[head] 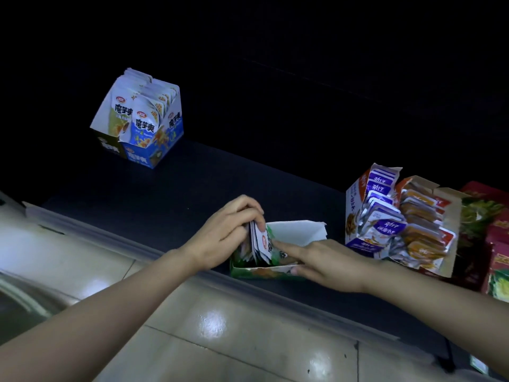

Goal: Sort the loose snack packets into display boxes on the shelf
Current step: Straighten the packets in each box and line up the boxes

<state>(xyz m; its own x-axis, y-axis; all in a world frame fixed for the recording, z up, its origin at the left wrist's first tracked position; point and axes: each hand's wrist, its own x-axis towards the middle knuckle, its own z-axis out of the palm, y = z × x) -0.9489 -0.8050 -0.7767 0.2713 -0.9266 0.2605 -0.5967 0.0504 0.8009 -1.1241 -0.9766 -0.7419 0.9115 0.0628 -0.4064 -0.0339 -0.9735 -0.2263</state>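
Dim scene, black background, glare patches on floor tiles (212, 323), soft focus

Red boxes (497, 233) cut off by right edge

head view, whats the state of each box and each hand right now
green box, open-topped, partly filled
packets, upright stack, in the green box
left hand, grips the packets
right hand, index finger straight, touching the packets
blue box, full, packets upright
purple box, full, leaning
orange box, full, beside the purple box
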